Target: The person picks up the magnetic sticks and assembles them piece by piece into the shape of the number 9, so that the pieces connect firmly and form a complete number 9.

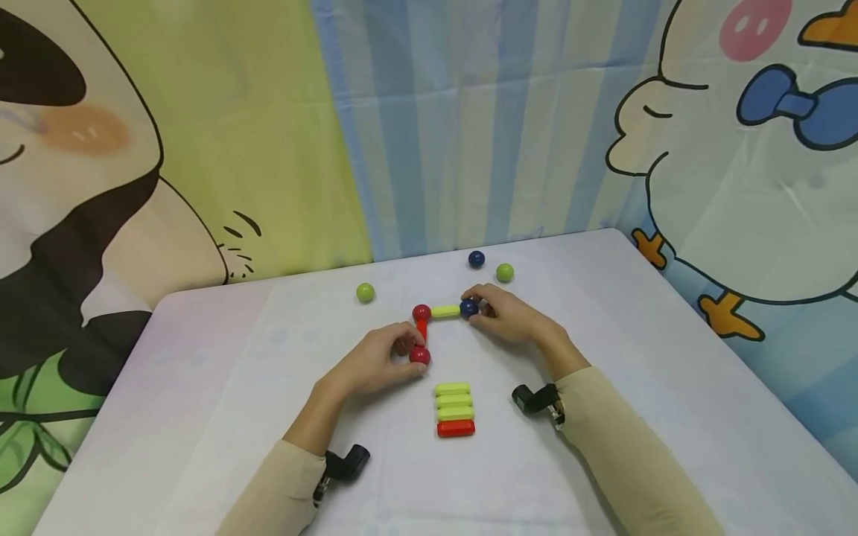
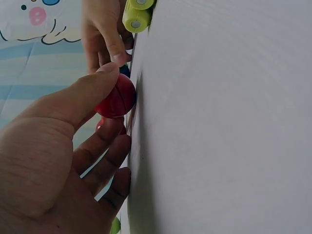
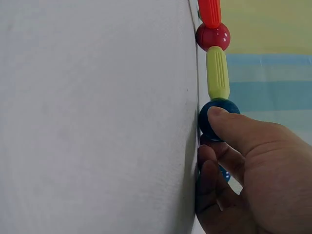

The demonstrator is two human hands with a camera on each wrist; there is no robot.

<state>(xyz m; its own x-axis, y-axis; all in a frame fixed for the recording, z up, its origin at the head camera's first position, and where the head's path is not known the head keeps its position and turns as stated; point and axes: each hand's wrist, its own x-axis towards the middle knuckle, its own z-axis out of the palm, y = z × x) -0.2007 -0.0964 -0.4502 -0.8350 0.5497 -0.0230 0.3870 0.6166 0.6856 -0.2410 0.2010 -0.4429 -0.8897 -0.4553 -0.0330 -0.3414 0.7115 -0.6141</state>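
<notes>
Two sticks and three balls form an L on the table. My left hand (image 1: pixel 378 359) pinches the near red ball (image 1: pixel 420 356) between thumb and fingers. From that ball a red stick (image 1: pixel 422 330) runs to another red ball (image 1: pixel 421 313) at the corner. A yellow-green stick (image 1: pixel 445 311) joins the corner ball to a dark blue ball (image 3: pixel 214 130), which my right hand (image 1: pixel 506 316) holds with the thumb on top. In the right wrist view, the yellow-green stick touches both of its balls. The left fingertips partly hide the red stick in the head view.
Between the forearms lie several yellow-green sticks (image 1: pixel 454 400) in a row with one red stick (image 1: pixel 456 429) nearest me. Loose on the table's far side are a green ball (image 1: pixel 365 292), a blue ball (image 1: pixel 477 259) and another green ball (image 1: pixel 505 272). Printed curtains (image 1: pixel 442 134) stand behind.
</notes>
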